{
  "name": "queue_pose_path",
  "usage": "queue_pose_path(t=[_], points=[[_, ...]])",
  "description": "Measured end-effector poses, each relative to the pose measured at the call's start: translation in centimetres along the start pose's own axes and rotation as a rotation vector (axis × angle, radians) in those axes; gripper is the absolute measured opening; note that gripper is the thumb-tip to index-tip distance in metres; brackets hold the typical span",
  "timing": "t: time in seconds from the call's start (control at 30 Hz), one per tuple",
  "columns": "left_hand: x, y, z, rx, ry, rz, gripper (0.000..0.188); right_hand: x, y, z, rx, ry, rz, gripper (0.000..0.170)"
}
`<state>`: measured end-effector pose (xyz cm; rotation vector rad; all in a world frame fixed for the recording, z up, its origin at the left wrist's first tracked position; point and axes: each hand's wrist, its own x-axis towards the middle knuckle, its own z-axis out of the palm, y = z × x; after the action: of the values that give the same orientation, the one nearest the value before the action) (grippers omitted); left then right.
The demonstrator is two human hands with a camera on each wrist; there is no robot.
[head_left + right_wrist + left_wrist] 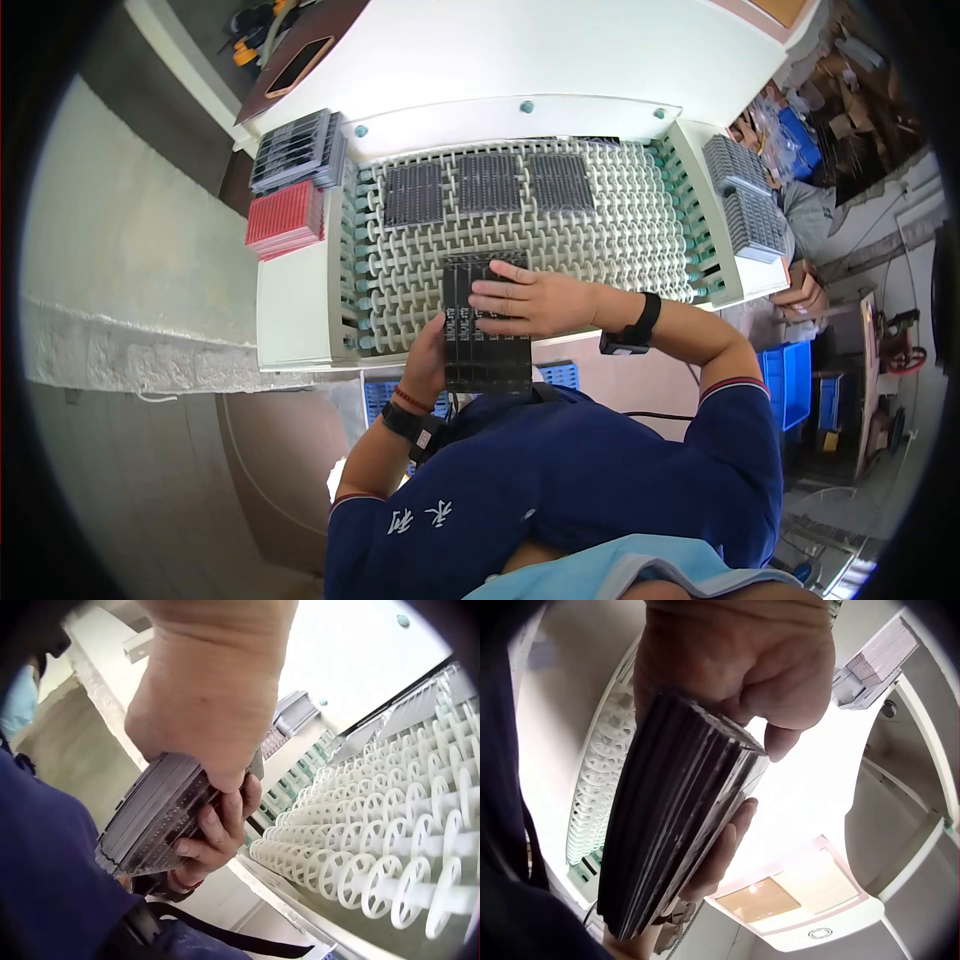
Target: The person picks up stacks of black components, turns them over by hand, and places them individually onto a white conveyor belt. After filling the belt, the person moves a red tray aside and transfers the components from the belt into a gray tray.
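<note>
A thick stack of black plastic panels (487, 355) is held in front of the body, over the near edge of the roller bed; its layered edges show in the left wrist view. My left hand (425, 358) grips its left side, thumb by the upper face and fingers (214, 829) wrapped beneath. From the right, my right hand (545, 303) lies across the upper face with fingers spread, its thumb at the right edge in the right wrist view. Three dark ribbed panels (490, 183) lie in a row on the far part of the white roller bed (600, 245).
Grey panels (292, 150) and red panels (284, 217) are stacked on the left ledge. More grey stacks (752, 222) stand on the right ledge. A phone (300, 66) lies at the back left; blue bins (787, 385) stand at right.
</note>
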<state>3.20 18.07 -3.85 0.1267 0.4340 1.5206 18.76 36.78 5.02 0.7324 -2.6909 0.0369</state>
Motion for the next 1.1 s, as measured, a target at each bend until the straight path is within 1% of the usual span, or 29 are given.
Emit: queue_pose_path(t=[0.1, 0.13, 0.23, 0.3, 0.33, 0.43, 0.57, 0.6, 0.67, 0.73, 0.77, 0.8, 0.83, 0.87, 0.9, 0.97, 1.07, 1.1], points=[[0.2, -0.3, 1.7, 0.081, 0.073, 0.022, 0.044, -2.1, -0.9, 0.7, -0.141, -0.015, 0.292, 0.040], [0.4, -0.3, 1.5, 0.059, 0.038, 0.034, 0.043, -2.8, -0.7, 0.7, -0.126, -0.005, 0.431, 0.040], [0.6, -0.2, 1.0, 0.120, 0.076, 0.061, 0.040, -4.8, -2.1, 2.9, 0.470, 0.344, 1.158, 0.027], [0.9, -0.4, 0.9, 0.172, 0.135, 0.097, 0.038, -5.0, -2.7, 4.3, 1.057, 0.373, 1.340, 0.021], [1.1, -0.5, 1.0, 0.198, 0.161, 0.112, 0.037, -5.1, -3.0, 4.8, 1.357, 0.383, 1.410, 0.022], [1.8, -0.7, 1.9, 0.235, 0.191, 0.165, 0.038, -5.1, -3.1, 5.7, 1.136, 0.301, 1.310, 0.022], [2.5, -1.0, 1.2, 0.298, 0.200, 0.193, 0.040, -5.9, -1.1, 3.8, 1.179, 0.276, 1.454, 0.023], [2.5, -1.0, 1.1, 0.298, 0.202, 0.201, 0.040, -6.4, -0.4, 3.2, 1.178, 0.307, 1.500, 0.021], [2.3, -0.8, 1.1, 0.262, 0.213, 0.222, 0.041, -9.1, 1.9, 2.4, 1.134, 0.473, 1.511, 0.022], [1.6, -0.5, 1.4, 0.181, 0.227, 0.246, 0.043, -13.1, 5.1, 0.9, 0.977, 0.566, 1.592, 0.023], [1.2, -0.3, 1.3, 0.177, 0.230, 0.259, 0.045, -14.9, 6.9, 0.1, 0.840, 0.602, 1.681, 0.023], [0.8, -0.2, 1.2, 0.175, 0.233, 0.273, 0.046, -17.7, 8.9, 0.5, 0.783, 0.753, 1.693, 0.025], [0.4, -0.1, 1.1, 0.172, 0.235, 0.285, 0.047, -20.3, 11.0, 1.0, 0.688, 0.827, 1.719, 0.027], [0.1, 0.0, 1.1, 0.180, 0.255, 0.300, 0.048, -22.8, 12.9, 1.3, 0.612, 0.832, 1.748, 0.028], [-0.3, 0.0, 1.3, 0.187, 0.275, 0.313, 0.048, -24.5, 14.3, 1.3, 0.568, 0.805, 1.787, 0.028], [-0.8, 0.0, 1.1, 0.196, 0.299, 0.334, 0.050, -26.6, 16.7, 1.4, 0.262, 0.442, 1.876, 0.027], [-1.9, 0.0, 0.4, 0.191, 0.310, 0.365, 0.052, -27.3, 17.4, 2.0, -0.129, 0.303, 1.807, 0.028], [-2.3, 0.0, 0.7, 0.183, 0.313, 0.386, 0.053, -28.0, 17.6, 2.1, -0.162, 0.326, 1.762, 0.028]])
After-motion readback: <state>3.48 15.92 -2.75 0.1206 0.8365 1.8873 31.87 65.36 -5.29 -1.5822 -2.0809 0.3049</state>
